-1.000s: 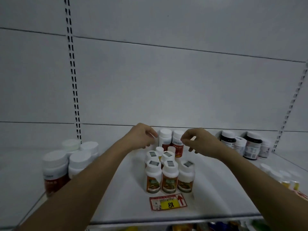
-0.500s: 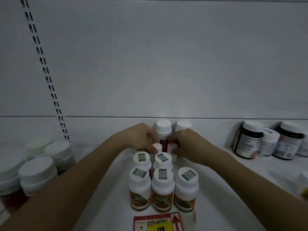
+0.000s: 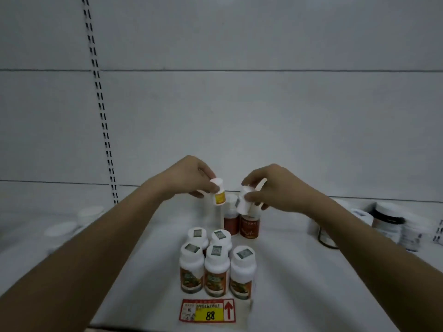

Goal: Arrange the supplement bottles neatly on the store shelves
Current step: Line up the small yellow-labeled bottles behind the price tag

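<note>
Mid-sort: the left hand [image 3: 189,178] pinches a small yellow-label bottle [image 3: 218,195], the right hand [image 3: 271,190] grips a small white bottle [image 3: 244,202], both lifted above the red-label bottles [image 3: 249,226]; each likely needs setting down in line.

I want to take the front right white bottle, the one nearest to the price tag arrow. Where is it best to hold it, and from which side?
Probably by the white cap of the front right bottle, coming from above or from its right. It stands upright, its left side nearly touches the middle front bottle, and another bottle stands close behind. The right side and top are free. Both hands are busy now.
</note>
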`<control>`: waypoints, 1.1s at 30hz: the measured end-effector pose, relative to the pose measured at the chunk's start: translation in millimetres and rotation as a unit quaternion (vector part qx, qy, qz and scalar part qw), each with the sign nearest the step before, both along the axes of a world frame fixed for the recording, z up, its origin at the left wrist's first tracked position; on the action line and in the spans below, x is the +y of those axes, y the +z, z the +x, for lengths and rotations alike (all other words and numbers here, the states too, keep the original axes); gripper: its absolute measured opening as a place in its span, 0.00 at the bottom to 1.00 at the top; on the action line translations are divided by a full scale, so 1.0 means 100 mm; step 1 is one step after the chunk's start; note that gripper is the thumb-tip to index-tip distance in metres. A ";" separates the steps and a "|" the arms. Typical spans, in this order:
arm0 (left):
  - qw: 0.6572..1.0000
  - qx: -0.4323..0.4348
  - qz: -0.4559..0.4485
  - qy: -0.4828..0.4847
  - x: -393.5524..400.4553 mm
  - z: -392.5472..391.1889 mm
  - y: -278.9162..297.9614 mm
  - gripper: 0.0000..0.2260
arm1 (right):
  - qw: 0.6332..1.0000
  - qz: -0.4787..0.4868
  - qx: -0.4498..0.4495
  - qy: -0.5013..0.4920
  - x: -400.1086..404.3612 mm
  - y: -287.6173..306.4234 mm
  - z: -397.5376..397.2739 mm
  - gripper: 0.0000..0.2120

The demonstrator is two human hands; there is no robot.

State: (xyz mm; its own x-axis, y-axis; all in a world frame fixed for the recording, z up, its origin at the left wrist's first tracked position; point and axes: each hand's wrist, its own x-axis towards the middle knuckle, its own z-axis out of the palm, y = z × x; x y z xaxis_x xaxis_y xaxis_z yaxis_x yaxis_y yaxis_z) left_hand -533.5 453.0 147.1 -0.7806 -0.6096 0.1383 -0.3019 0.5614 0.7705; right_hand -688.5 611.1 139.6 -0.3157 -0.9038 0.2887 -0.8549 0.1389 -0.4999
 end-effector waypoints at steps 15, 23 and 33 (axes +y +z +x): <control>0.966 0.185 0.157 -0.086 1.63 0.65 0.20 0.11 | 0.976 -0.043 -0.213 -0.033 1.49 0.54 0.53 0.06; 0.952 0.204 0.178 -0.142 2.03 0.63 0.03 0.10 | 0.978 -0.037 -0.183 -0.090 2.02 0.60 0.79 0.10; 0.946 0.209 0.182 -0.168 2.42 0.35 -0.40 0.09 | 0.975 -0.045 -0.033 -0.215 2.75 0.21 0.62 0.10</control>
